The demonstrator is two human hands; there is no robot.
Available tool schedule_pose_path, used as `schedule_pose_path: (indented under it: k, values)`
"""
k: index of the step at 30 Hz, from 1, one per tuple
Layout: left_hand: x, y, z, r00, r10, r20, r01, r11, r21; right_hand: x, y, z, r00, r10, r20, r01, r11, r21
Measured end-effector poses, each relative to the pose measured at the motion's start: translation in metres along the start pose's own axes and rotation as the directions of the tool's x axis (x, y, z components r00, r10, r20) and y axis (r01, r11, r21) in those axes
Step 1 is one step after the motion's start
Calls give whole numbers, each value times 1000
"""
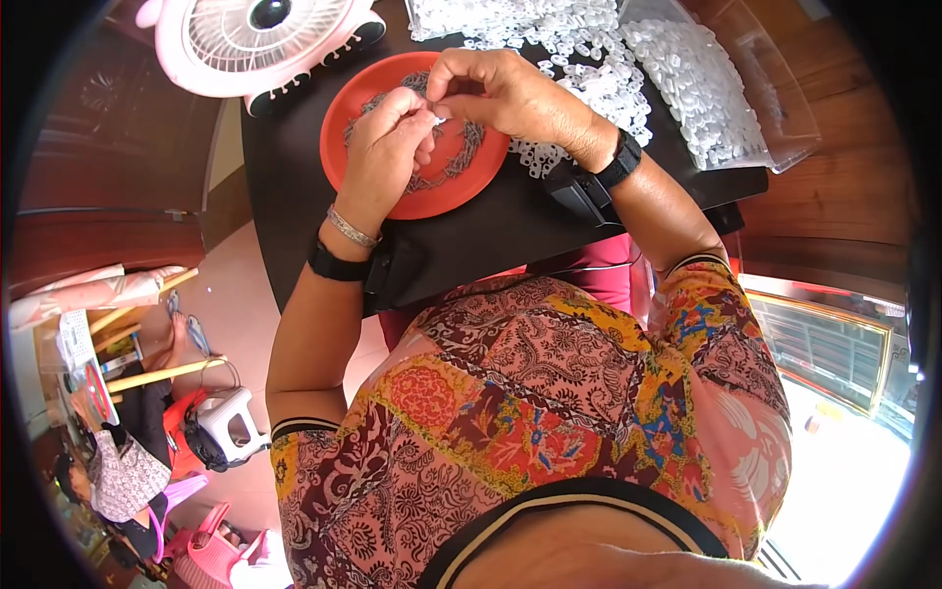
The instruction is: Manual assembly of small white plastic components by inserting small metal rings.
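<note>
Above an orange-red round plate [339, 162], my two hands meet with their fingertips nearly touching. A small white plastic piece [440, 120] shows at the thumb and forefinger of my left hand [385, 152], which pinches it. My right hand [505, 98] is closed in a pinch just beside that piece; what its fingertips hold is too small to make out. Small thin grey pieces [461, 162] lie in a rough ring on the plate. To the right of the plate, a spread of small white plastic pieces [613, 103] covers part of the dark table [471, 245].
A clear plastic bin [785, 147] of white pieces stands at the table's right, with another heap [500, 18] at the back. A pink and white fan [270, 44] stands at the back left. A white and black stool-like object [228, 429] is on the floor at left.
</note>
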State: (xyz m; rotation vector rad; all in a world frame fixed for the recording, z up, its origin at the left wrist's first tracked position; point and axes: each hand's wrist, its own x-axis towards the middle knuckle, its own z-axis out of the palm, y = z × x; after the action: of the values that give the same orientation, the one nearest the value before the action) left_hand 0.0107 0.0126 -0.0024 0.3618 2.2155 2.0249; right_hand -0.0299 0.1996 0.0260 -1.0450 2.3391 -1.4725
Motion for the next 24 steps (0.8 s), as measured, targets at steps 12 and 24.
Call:
schedule_pose_path:
  k: [12,24]
  values:
    - [1,1,-3,996,-80,-51,65,968,-243,3,14,8,984,-114,-135,117,993,16]
    - [-1,4,1,989,-142,33,146,971,-191,1,5,10,988,-38,-151,37,999,-8]
